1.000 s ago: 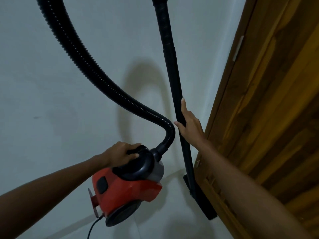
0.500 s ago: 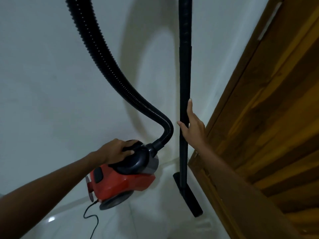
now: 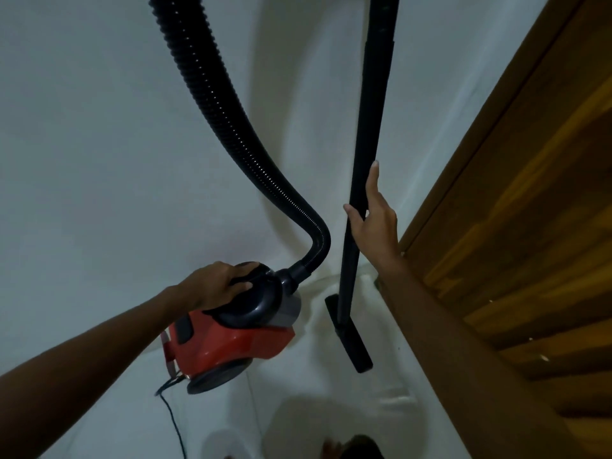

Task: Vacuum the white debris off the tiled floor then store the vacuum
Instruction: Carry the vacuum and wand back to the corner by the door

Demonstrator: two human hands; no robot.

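Note:
A red and black canister vacuum (image 3: 231, 342) sits low by the white wall, and my left hand (image 3: 215, 284) is closed over its black top handle. Its ribbed black hose (image 3: 225, 114) arcs up out of the frame. The long black wand (image 3: 367, 154) stands nearly upright in the corner, its floor nozzle (image 3: 351, 339) on the white tiled floor (image 3: 298, 409). My right hand (image 3: 374, 220) rests against the wand with thumb on one side and fingers straight along the other. No white debris is visible on the floor.
A wooden door (image 3: 516, 226) fills the right side, close to the wand and my right forearm. A black power cord (image 3: 172, 415) trails from the vacuum's rear toward the bottom edge. The white wall (image 3: 99, 160) stands right behind the vacuum.
The vacuum body has come lower toward the floor, and the wand has swung from a lean into a near-upright stance. More floor and the cord show as my view tilts down.

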